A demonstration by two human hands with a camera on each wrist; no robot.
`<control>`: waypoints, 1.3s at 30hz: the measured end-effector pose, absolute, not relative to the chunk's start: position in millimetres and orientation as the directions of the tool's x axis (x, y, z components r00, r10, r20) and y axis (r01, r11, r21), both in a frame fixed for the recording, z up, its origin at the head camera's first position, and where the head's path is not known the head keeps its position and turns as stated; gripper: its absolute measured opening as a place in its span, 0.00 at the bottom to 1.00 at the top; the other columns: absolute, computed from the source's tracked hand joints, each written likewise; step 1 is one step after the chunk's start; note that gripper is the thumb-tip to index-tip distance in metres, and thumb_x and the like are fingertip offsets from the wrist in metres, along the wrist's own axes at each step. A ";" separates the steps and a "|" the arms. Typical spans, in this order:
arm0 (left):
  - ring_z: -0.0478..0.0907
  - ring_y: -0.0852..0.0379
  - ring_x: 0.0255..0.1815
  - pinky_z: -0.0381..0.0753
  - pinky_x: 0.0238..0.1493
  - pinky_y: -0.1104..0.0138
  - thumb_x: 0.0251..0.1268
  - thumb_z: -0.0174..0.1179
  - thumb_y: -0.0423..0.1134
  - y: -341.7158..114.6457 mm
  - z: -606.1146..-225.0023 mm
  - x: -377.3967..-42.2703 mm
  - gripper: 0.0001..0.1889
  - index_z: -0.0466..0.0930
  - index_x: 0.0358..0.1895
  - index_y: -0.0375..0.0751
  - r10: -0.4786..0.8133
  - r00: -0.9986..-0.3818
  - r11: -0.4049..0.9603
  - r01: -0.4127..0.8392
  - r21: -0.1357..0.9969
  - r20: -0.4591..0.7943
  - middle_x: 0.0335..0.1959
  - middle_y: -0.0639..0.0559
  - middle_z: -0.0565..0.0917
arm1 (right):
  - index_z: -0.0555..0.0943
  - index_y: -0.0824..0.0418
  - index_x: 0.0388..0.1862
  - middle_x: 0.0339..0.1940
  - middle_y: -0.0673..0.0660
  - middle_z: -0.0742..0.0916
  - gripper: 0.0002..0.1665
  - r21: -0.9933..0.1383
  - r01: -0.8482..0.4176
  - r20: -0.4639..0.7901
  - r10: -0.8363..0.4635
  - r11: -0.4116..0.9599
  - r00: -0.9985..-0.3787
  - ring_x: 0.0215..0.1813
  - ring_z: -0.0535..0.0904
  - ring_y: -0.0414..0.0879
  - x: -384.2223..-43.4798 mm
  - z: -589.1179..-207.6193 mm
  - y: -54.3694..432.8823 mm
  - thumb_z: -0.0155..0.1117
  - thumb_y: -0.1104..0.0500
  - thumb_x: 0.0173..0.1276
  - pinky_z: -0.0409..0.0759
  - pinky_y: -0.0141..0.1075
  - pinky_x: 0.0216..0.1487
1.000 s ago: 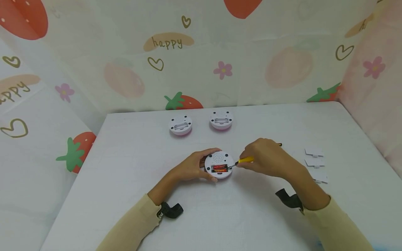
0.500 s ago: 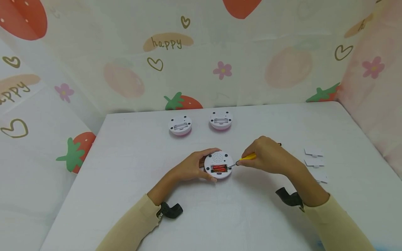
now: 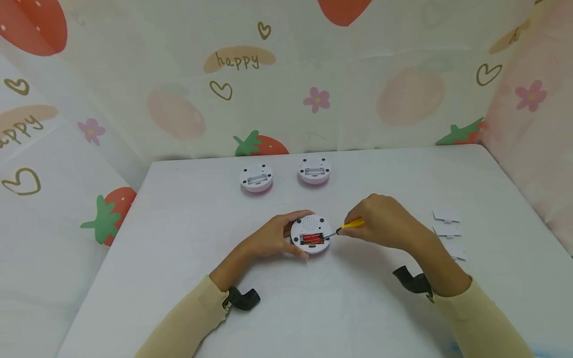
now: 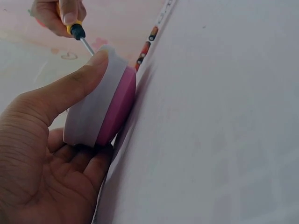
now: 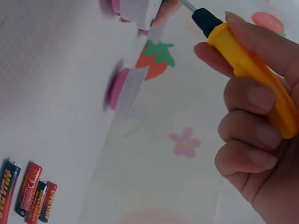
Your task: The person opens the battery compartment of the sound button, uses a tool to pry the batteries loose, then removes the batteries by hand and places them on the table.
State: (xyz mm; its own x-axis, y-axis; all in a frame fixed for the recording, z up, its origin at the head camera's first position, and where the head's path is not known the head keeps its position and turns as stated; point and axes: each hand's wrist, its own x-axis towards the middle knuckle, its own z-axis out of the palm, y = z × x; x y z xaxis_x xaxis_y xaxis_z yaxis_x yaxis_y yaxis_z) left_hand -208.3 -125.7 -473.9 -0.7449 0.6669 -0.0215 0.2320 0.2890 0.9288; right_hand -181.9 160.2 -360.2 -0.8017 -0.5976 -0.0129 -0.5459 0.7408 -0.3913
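My left hand (image 3: 270, 237) holds a round white device (image 3: 323, 224) by its left edge, thumb at the near side and fingers round the far side. Its underside faces up, showing speaker holes and an uncovered battery compartment with red batteries (image 3: 312, 239) in it. The left wrist view shows the device's pink lower part (image 4: 119, 105) against the table. In my right hand (image 3: 380, 221) is a screwdriver (image 5: 247, 63) with a yellow handle and black collar. Its metal shaft (image 3: 330, 235) points down-left, with the tip at the right end of the battery compartment.
Two similar round devices, one on the left (image 3: 256, 178) and one on the right (image 3: 315, 171), lie at the back, battery compartments uncovered. White covers (image 3: 446, 230) lie in a column at the right. Several loose batteries (image 5: 29, 191) show in the right wrist view.
My right hand has shifted slightly up and right, and the screwdriver is angled differently, its tip still at the compartment. The left hand and the device stay put.
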 end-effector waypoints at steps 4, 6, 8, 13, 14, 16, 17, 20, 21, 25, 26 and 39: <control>0.73 0.60 0.67 0.70 0.70 0.66 0.45 0.83 0.36 -127.9 -471.8 -210.3 0.50 0.66 0.76 0.49 0.662 -0.749 0.276 0.231 0.933 -0.010 0.71 0.55 0.73 | 0.91 0.53 0.38 0.30 0.44 0.88 0.11 -0.331 -0.536 -0.059 -0.584 0.776 -0.809 0.33 0.76 0.43 -181.0 -354.1 156.8 0.78 0.50 0.61 0.78 0.36 0.36; 0.73 0.60 0.67 0.70 0.70 0.67 0.46 0.83 0.36 -128.3 -472.1 -210.7 0.50 0.66 0.76 0.48 0.668 -0.744 0.270 0.224 0.936 -0.015 0.71 0.55 0.73 | 0.91 0.54 0.39 0.31 0.45 0.88 0.11 -0.311 -0.526 -0.095 -0.576 0.792 -0.812 0.34 0.77 0.43 -179.6 -352.1 155.7 0.78 0.51 0.61 0.79 0.37 0.37; 0.73 0.60 0.67 0.71 0.69 0.68 0.46 0.82 0.36 -129.0 -473.1 -211.2 0.50 0.66 0.76 0.48 0.676 -0.737 0.266 0.220 0.939 -0.019 0.71 0.55 0.73 | 0.91 0.54 0.40 0.31 0.46 0.88 0.11 -0.291 -0.523 -0.124 -0.574 0.801 -0.810 0.35 0.78 0.43 -178.4 -351.4 155.2 0.78 0.52 0.61 0.81 0.38 0.39; 0.72 0.58 0.68 0.71 0.69 0.67 0.45 0.82 0.35 -125.7 -476.0 -213.1 0.51 0.65 0.76 0.47 0.679 -0.734 0.244 0.211 0.946 -0.011 0.71 0.54 0.72 | 0.89 0.54 0.38 0.32 0.46 0.87 0.08 -0.267 -0.529 -0.129 -0.574 0.806 -0.809 0.36 0.78 0.44 -176.3 -353.7 159.6 0.79 0.55 0.61 0.82 0.40 0.41; 0.72 0.58 0.68 0.71 0.69 0.67 0.45 0.82 0.34 -125.6 -476.2 -212.8 0.51 0.65 0.76 0.47 0.674 -0.739 0.244 0.209 0.947 -0.011 0.72 0.54 0.72 | 0.89 0.54 0.38 0.32 0.46 0.87 0.08 -0.267 -0.531 -0.121 -0.574 0.804 -0.810 0.36 0.78 0.44 -176.1 -354.3 160.2 0.79 0.56 0.61 0.82 0.40 0.41; 0.72 0.58 0.69 0.71 0.69 0.67 0.45 0.82 0.35 -126.3 -477.1 -211.1 0.51 0.66 0.76 0.47 0.667 -0.745 0.254 0.207 0.945 -0.016 0.72 0.54 0.72 | 0.90 0.54 0.39 0.32 0.46 0.88 0.08 -0.268 -0.529 -0.110 -0.571 0.805 -0.814 0.36 0.79 0.44 -174.6 -355.4 161.1 0.79 0.56 0.61 0.83 0.40 0.42; 0.72 0.58 0.69 0.71 0.69 0.67 0.45 0.83 0.35 -126.6 -477.6 -210.1 0.51 0.65 0.76 0.48 0.665 -0.746 0.260 0.205 0.944 -0.022 0.72 0.54 0.72 | 0.90 0.54 0.39 0.33 0.46 0.88 0.08 -0.268 -0.527 -0.107 -0.569 0.806 -0.815 0.36 0.79 0.44 -173.6 -355.8 161.4 0.79 0.56 0.61 0.83 0.40 0.42; 0.72 0.58 0.69 0.71 0.69 0.67 0.47 0.82 0.37 -127.1 -478.4 -207.7 0.51 0.65 0.77 0.48 0.665 -0.746 0.269 0.203 0.941 -0.030 0.72 0.54 0.71 | 0.90 0.54 0.40 0.33 0.46 0.88 0.09 -0.267 -0.520 -0.093 -0.559 0.812 -0.824 0.36 0.79 0.44 -170.5 -356.4 162.2 0.79 0.56 0.60 0.82 0.39 0.42; 0.72 0.58 0.69 0.71 0.69 0.67 0.47 0.82 0.38 -126.9 -478.4 -207.6 0.51 0.64 0.77 0.47 0.665 -0.746 0.271 0.204 0.941 -0.030 0.72 0.54 0.71 | 0.90 0.54 0.40 0.33 0.46 0.89 0.09 -0.263 -0.520 -0.085 -0.556 0.813 -0.827 0.36 0.79 0.44 -169.6 -356.1 162.3 0.79 0.56 0.60 0.83 0.39 0.42; 0.73 0.58 0.68 0.72 0.68 0.67 0.47 0.82 0.36 -126.1 -476.8 -209.0 0.51 0.64 0.77 0.47 0.656 -0.755 0.259 0.202 0.945 -0.019 0.72 0.55 0.71 | 0.90 0.54 0.40 0.35 0.47 0.89 0.10 -0.252 -0.523 -0.043 -0.549 0.814 -0.835 0.36 0.80 0.44 -168.5 -352.1 162.0 0.80 0.56 0.60 0.83 0.39 0.41; 0.73 0.58 0.67 0.72 0.68 0.67 0.47 0.82 0.36 -126.7 -476.6 -208.8 0.51 0.64 0.77 0.47 0.654 -0.756 0.258 0.203 0.945 -0.017 0.72 0.55 0.72 | 0.90 0.54 0.40 0.35 0.47 0.89 0.10 -0.246 -0.527 -0.034 -0.551 0.813 -0.834 0.36 0.80 0.44 -167.8 -350.9 161.0 0.80 0.56 0.59 0.83 0.39 0.42; 0.73 0.57 0.67 0.73 0.67 0.68 0.50 0.80 0.32 -127.3 -475.3 -211.7 0.49 0.64 0.77 0.47 0.669 -0.743 0.250 0.185 0.950 -0.031 0.73 0.54 0.71 | 0.91 0.51 0.39 0.34 0.45 0.86 0.11 -0.177 -0.650 0.069 -0.649 0.739 -0.757 0.34 0.79 0.38 -138.5 -353.8 139.6 0.81 0.51 0.58 0.77 0.26 0.31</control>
State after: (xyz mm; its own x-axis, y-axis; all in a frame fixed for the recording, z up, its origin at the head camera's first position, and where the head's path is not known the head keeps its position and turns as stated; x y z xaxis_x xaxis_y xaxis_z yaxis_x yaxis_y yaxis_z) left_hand -211.7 -127.3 -475.3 -0.7427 0.6689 -0.0310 0.1851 0.2497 0.9505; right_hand -138.5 139.6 -353.8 -0.7574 -0.6493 0.0691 -0.6498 0.7392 -0.1768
